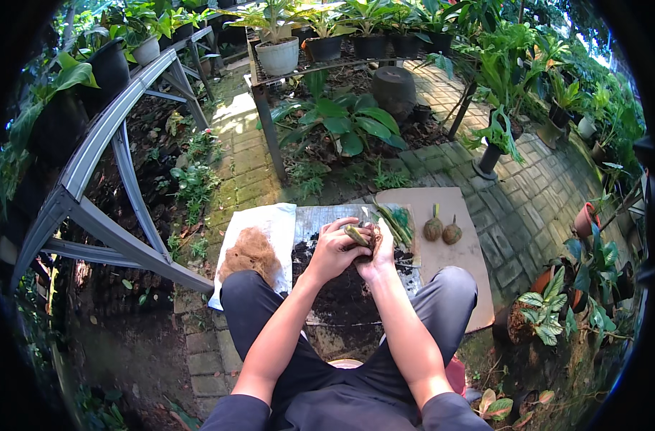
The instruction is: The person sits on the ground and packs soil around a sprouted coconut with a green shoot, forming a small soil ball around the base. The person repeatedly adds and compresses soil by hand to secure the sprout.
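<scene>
Both my hands meet over the dark soil (341,296) spread on a sheet between my knees. My left hand (335,249) is closed around a clump of soil and roots, with a thick green plant stem (356,235) poking out between its fingers. My right hand (379,250) cups the same clump from the other side. Cut green stalks (394,223) lie just beyond my right hand. On the cardboard (467,280) to the right rest two round wrapped root balls (433,229) with short stems. Brown coconut fibre (251,256) is heaped on a white sack (233,229) at left.
A grey metal frame (128,242) curves along the left. Ahead, a plant bench (271,129) carries potted plants, with a leafy plant (349,121) growing beneath. Potted plants (545,312) stand at the right beside brick paving (527,167).
</scene>
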`<state>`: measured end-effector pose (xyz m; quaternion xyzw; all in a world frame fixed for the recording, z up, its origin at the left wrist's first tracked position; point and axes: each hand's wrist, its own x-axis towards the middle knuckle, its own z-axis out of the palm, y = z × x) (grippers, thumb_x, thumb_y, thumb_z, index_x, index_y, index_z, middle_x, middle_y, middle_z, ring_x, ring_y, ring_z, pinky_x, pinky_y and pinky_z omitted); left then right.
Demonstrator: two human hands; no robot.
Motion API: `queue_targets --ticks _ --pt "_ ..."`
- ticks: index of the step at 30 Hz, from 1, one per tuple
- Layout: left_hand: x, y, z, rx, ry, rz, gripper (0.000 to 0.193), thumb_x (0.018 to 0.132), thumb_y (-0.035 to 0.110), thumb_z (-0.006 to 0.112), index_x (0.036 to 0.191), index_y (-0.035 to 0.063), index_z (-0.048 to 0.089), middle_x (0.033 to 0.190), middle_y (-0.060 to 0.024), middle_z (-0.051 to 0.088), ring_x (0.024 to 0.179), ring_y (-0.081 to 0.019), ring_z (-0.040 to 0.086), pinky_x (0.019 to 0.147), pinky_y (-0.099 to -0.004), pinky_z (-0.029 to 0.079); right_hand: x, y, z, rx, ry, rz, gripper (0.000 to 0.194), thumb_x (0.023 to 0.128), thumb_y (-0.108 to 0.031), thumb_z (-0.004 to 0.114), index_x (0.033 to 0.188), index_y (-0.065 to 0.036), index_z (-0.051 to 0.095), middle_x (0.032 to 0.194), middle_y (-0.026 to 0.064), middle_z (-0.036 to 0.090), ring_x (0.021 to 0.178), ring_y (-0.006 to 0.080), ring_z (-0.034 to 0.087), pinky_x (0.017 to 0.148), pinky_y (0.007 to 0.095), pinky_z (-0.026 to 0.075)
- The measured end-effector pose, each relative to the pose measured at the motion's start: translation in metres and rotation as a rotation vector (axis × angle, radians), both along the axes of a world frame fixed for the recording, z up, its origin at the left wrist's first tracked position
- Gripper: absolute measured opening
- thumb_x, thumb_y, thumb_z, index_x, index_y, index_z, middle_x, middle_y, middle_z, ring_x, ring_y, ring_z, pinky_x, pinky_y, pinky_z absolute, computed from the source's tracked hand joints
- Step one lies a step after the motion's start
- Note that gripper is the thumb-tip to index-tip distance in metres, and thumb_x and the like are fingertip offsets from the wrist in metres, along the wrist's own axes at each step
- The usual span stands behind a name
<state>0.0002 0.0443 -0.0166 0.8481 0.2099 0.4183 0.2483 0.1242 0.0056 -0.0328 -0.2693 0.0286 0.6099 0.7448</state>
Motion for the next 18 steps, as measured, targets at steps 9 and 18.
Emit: queue_targets --ticks 9,18 --pt "0.004 -0.003 -0.001 -0.055 -0.036 0.083 0.031 0.072 0.018 0.08 0.102 0.0123 0.077 0.105 -0.0053 0.074 0.112 -0.0303 0.06 0.099 -0.042 0.044 -0.018 0.002 0.01 0.119 -0.143 -0.164 0.03 0.1 -0.038 0.057 0.085 -0.012 0.058 0.078 0.0011 0.06 0.067 0.013 0.06 0.058 0.0301 0.05" --pt "-0.003 -0.009 0.022 -0.19 -0.112 -0.002 0.03 0.076 0.012 0.078 0.105 0.0051 0.073 0.103 -0.0131 0.072 0.108 -0.0322 0.061 0.096 -0.0408 0.048 -0.013 0.004 0.012 0.039 -0.082 -0.062 0.032 0.098 -0.039 0.058 0.076 -0.015 0.055 0.068 -0.0022 0.055 0.056 0.0128 0.053 0.047 0.0276 0.041"
